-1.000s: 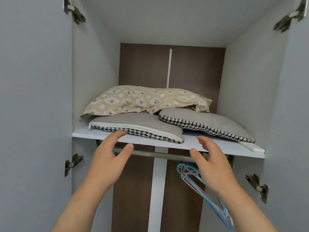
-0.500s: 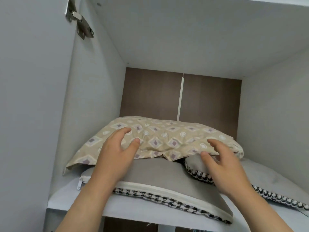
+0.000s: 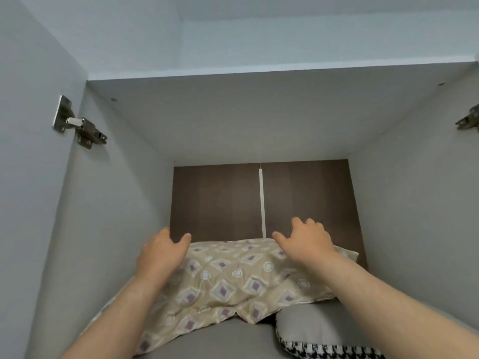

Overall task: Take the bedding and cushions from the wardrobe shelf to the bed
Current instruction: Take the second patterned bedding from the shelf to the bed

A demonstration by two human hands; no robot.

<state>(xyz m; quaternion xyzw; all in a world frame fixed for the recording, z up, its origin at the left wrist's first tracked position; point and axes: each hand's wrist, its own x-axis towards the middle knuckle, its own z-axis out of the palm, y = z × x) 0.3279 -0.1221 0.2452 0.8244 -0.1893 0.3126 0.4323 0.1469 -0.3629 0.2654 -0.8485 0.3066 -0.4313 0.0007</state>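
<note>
Pillow [image 3: 233,281] — beige, with a diamond-and-heart print — lying inside the wardrobe's upper compartment, on top of two cushions. Plain grey cushion [image 3: 220,340] under its front left; houndstooth-edged grey cushion [image 3: 318,325] under its front right. Left hand [image 3: 162,255] over the pillow's far left corner, right hand [image 3: 305,244] over its far right part — both with fingers loosely spread, gripping nothing; contact with the fabric cannot be told. Brown back panel [image 3: 215,200] behind. Left hinge [image 3: 80,125] and right hinge [image 3: 469,120] at the sides.
</note>
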